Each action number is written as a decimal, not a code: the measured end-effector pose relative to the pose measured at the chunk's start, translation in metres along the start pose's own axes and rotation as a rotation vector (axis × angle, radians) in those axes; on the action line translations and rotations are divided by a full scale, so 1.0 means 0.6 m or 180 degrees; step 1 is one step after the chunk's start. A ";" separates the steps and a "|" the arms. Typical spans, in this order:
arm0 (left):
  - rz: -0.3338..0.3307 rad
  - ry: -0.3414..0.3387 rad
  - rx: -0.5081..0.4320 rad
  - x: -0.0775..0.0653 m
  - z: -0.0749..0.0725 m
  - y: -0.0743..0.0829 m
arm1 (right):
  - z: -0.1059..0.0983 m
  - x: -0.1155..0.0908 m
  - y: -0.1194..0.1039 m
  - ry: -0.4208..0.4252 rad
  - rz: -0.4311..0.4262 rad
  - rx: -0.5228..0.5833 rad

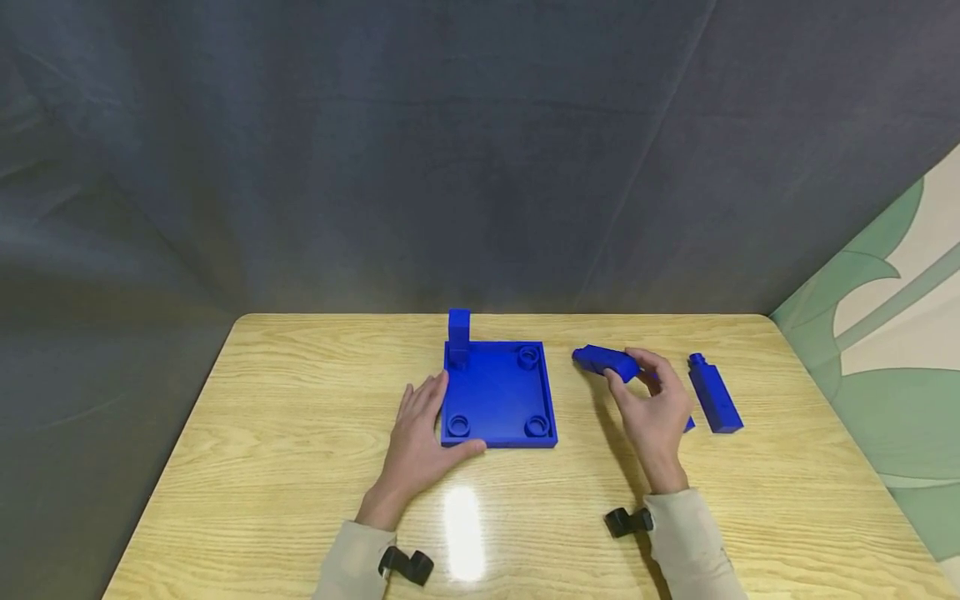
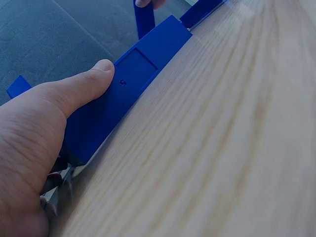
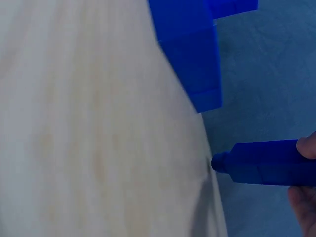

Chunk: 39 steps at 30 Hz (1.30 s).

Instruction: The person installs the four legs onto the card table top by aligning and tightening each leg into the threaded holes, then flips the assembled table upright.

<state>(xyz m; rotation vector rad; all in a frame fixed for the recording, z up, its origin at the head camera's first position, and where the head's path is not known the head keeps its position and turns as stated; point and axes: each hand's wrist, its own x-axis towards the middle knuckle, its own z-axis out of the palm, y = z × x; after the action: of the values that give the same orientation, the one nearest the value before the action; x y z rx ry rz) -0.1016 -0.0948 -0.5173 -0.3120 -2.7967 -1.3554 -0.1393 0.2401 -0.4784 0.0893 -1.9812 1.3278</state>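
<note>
A square blue base (image 1: 497, 396) with a raised rim lies on the table; round sockets show in three corners. A blue leg (image 1: 459, 335) stands upright in its far left corner. My left hand (image 1: 417, 446) holds the base's near left corner, its thumb along the front side and fingers against the left side. In my right hand (image 1: 656, 408), thumb and fingers pinch a second blue leg (image 3: 269, 163) by its thick end, raised above the table right of the base. Its narrow round end points left towards the base.
Another blue leg (image 1: 716, 396) with a threaded end lies on the right of the wooden table (image 1: 300, 433). One more blue piece (image 1: 689, 424) is mostly hidden behind my right hand. A dark cloth (image 1: 450, 167) hangs behind the table's far edge.
</note>
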 end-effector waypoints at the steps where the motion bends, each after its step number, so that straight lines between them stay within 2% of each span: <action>1: 0.0002 -0.0001 0.0002 0.000 0.000 0.000 | 0.001 0.001 -0.002 0.0004 -0.0046 -0.0013; 8: 0.0011 -0.0012 0.0016 -0.002 0.004 -0.005 | 0.020 0.020 -0.031 0.0015 -0.0186 0.0125; 20: 0.0034 -0.0009 0.0009 -0.002 0.004 -0.002 | 0.070 0.050 -0.084 -0.0166 -0.0290 0.0529; 29: 0.0001 -0.0012 0.0024 -0.002 0.003 -0.002 | 0.102 0.062 -0.092 -0.0268 -0.0376 0.0607; 39: 0.0005 -0.0003 0.0021 0.000 0.000 -0.001 | 0.124 0.078 -0.097 -0.0435 -0.0470 0.0526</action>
<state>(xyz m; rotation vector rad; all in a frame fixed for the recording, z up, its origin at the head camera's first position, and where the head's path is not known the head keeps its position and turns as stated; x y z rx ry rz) -0.1017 -0.0951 -0.5177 -0.3147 -2.8003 -1.3459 -0.1877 0.1675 -0.4195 0.4069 -1.9318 1.4180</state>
